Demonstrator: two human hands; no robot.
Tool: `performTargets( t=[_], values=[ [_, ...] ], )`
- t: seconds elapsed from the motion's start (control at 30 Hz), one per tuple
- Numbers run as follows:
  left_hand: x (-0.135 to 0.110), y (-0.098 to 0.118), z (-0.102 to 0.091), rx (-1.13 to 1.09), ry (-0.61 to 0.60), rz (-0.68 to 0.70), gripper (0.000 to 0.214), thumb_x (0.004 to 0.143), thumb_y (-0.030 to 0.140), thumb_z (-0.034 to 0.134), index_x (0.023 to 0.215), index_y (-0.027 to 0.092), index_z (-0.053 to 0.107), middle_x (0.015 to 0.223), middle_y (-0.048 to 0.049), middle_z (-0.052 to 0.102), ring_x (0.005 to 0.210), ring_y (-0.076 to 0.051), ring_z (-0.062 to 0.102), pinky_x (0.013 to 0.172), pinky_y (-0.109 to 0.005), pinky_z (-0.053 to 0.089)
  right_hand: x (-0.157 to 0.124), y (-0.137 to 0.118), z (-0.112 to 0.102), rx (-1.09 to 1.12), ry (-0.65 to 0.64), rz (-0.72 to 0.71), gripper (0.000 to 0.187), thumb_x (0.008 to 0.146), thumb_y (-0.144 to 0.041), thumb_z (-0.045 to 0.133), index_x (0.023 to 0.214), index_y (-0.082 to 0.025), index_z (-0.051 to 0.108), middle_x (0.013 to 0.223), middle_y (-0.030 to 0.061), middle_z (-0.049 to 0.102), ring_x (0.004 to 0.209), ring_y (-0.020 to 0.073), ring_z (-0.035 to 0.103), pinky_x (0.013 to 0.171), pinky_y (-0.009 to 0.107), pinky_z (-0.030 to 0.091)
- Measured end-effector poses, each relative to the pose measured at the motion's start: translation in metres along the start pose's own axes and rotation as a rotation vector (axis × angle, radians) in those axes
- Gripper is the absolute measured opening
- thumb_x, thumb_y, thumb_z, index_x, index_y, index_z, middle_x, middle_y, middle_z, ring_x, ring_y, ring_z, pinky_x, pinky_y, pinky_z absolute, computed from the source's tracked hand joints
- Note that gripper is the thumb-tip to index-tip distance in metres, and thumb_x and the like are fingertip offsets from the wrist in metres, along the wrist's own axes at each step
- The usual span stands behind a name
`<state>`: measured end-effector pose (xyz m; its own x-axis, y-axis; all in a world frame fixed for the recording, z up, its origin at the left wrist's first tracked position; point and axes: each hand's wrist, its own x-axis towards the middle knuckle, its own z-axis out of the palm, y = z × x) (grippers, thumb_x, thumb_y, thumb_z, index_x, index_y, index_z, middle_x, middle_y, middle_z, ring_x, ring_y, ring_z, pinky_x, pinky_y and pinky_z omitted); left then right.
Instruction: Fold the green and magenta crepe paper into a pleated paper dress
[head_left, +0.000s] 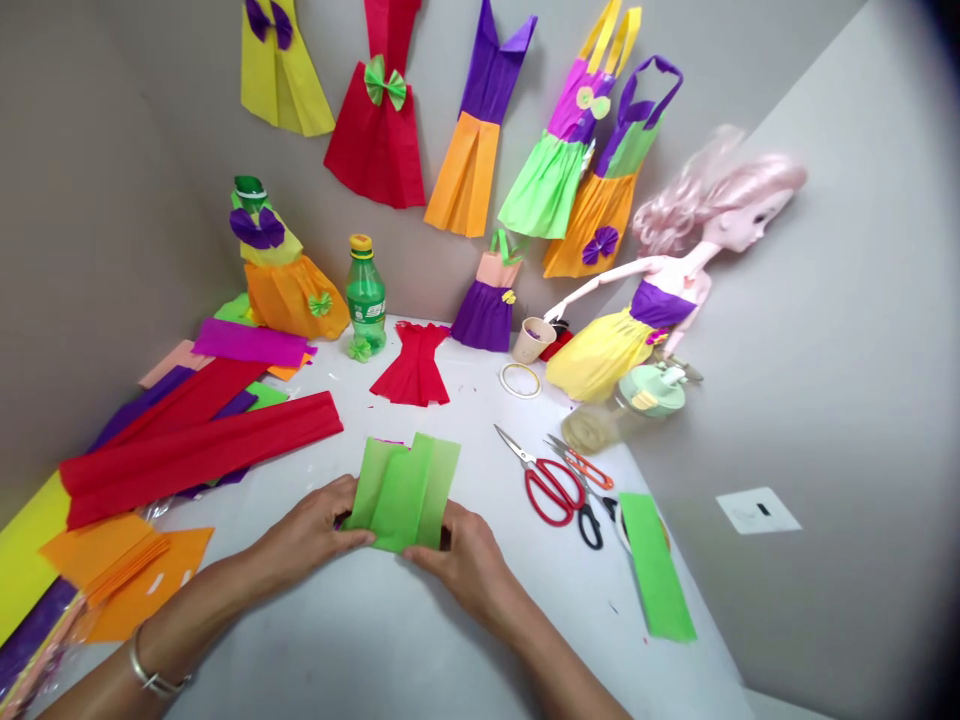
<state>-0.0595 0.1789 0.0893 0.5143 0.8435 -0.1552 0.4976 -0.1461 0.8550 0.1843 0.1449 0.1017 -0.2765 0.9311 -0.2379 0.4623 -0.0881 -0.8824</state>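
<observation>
A folded sheet of green crepe paper (401,495) lies on the white table (360,640) in front of me. My left hand (307,525) pinches its left edge, and my right hand (457,560) grips its lower right corner. The paper has lengthwise pleats, and its lower edge rests on the tabletop. A metal bangle (154,675) circles my left wrist. To the right of my right hand lie red-handled scissors (551,490) and a loose green paper strip (656,565).
Red crepe paper strips (199,455) and orange sheets (127,570) lie at the left. A red paper dress (411,365), a green bottle (366,295), a tape roll (520,380) and a paper cup (532,340) stand ahead. A dressed doll (660,300) leans at right, below paper dresses on the wall.
</observation>
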Motion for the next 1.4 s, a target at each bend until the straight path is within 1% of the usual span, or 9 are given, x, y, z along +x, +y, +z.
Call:
performTargets(
  t=[0.1, 0.27, 0.47, 0.67, 0.73, 0.87, 1.03, 1.27, 1.4],
  values=[
    [-0.001, -0.002, 0.001, -0.001, 0.011, 0.010, 0.023, 0.086, 0.042, 0.063, 0.086, 0.021, 0.071, 0.103, -0.0047, 0.067, 0.107, -0.028, 0.062, 0.096, -0.035, 0.049, -0.001, 0.000, 0.003, -0.069, 0.021, -0.005, 0.007, 0.076, -0.016, 0.071, 0.080, -0.021, 0.068, 0.082, -0.0019, 0.063, 0.073, 0.0147, 0.056, 0.063, 0.022, 0.039],
    [0.000, -0.005, 0.005, 0.027, 0.064, -0.003, 0.030, 0.084, 0.044, 0.067, 0.103, 0.021, 0.071, 0.106, -0.0056, 0.069, 0.108, -0.030, 0.063, 0.096, -0.038, 0.051, -0.001, -0.001, 0.006, -0.178, 0.057, 0.007, 0.005, 0.079, -0.018, 0.071, 0.080, -0.021, 0.067, 0.087, -0.0003, 0.064, 0.076, 0.0155, 0.058, 0.066, 0.024, 0.039],
    [0.001, -0.007, 0.011, 0.041, 0.035, 0.050, 0.023, 0.090, 0.042, 0.064, 0.096, 0.023, 0.074, 0.108, -0.0040, 0.070, 0.104, -0.027, 0.065, 0.093, -0.034, 0.052, -0.001, 0.003, 0.010, -0.300, 0.067, -0.008, 0.006, 0.080, -0.018, 0.071, 0.085, -0.022, 0.070, 0.093, 0.0020, 0.066, 0.080, 0.0182, 0.061, 0.069, 0.026, 0.042],
    [0.000, -0.015, 0.011, 0.048, 0.044, 0.098, 0.024, 0.093, 0.042, 0.062, 0.097, 0.022, 0.074, 0.112, -0.0038, 0.071, 0.105, -0.026, 0.065, 0.095, -0.035, 0.051, -0.004, 0.013, 0.013, -0.298, 0.106, -0.135, 0.011, 0.083, -0.016, 0.068, 0.091, -0.023, 0.069, 0.097, 0.0021, 0.067, 0.086, 0.0193, 0.063, 0.075, 0.028, 0.046],
    [-0.001, -0.014, 0.011, 0.047, 0.041, 0.114, 0.024, 0.094, 0.043, 0.061, 0.094, 0.022, 0.074, 0.108, -0.0035, 0.071, 0.102, -0.025, 0.065, 0.092, -0.033, 0.052, -0.004, 0.016, 0.013, -0.300, 0.118, -0.196, 0.011, 0.084, -0.016, 0.068, 0.091, -0.024, 0.070, 0.100, 0.0018, 0.068, 0.088, 0.0191, 0.063, 0.077, 0.028, 0.047],
    [-0.002, -0.009, 0.008, 0.035, 0.026, 0.162, 0.030, 0.099, 0.043, 0.055, 0.090, 0.022, 0.075, 0.092, -0.0027, 0.070, 0.088, -0.020, 0.064, 0.080, -0.028, 0.052, -0.005, 0.019, 0.012, -0.352, 0.086, -0.303, 0.015, 0.087, -0.013, 0.067, 0.090, -0.027, 0.072, 0.092, -0.0001, 0.066, 0.085, 0.0167, 0.061, 0.073, 0.026, 0.046],
    [-0.003, -0.011, 0.006, -0.001, 0.013, 0.257, 0.034, 0.102, 0.046, 0.050, 0.097, 0.026, 0.076, 0.093, -0.0045, 0.070, 0.089, -0.020, 0.062, 0.079, -0.028, 0.051, -0.006, 0.023, 0.009, -0.385, 0.077, -0.404, 0.027, 0.085, -0.008, 0.067, 0.101, -0.028, 0.073, 0.091, 0.0008, 0.066, 0.085, 0.0172, 0.059, 0.070, 0.027, 0.045],
    [-0.009, -0.020, 0.010, 0.020, 0.043, 0.335, 0.023, 0.101, 0.021, 0.052, 0.101, 0.028, 0.074, 0.093, -0.0028, 0.066, 0.087, -0.017, 0.063, 0.074, -0.024, 0.052, -0.007, 0.027, 0.007, -0.437, 0.095, -0.506, 0.028, 0.089, -0.005, 0.055, 0.101, -0.024, 0.072, 0.090, 0.0044, 0.065, 0.081, 0.0191, 0.058, 0.064, 0.028, 0.045],
    [-0.012, -0.019, 0.013, 0.050, 0.100, 0.341, 0.024, 0.098, 0.016, 0.055, 0.112, 0.028, 0.070, 0.090, -0.0019, 0.065, 0.085, -0.016, 0.063, 0.072, -0.023, 0.051, -0.008, 0.028, 0.008, -0.505, 0.111, -0.554, 0.032, 0.088, -0.001, 0.051, 0.100, -0.022, 0.072, 0.087, 0.0052, 0.065, 0.078, 0.0190, 0.056, 0.059, 0.028, 0.042]
  ],
)
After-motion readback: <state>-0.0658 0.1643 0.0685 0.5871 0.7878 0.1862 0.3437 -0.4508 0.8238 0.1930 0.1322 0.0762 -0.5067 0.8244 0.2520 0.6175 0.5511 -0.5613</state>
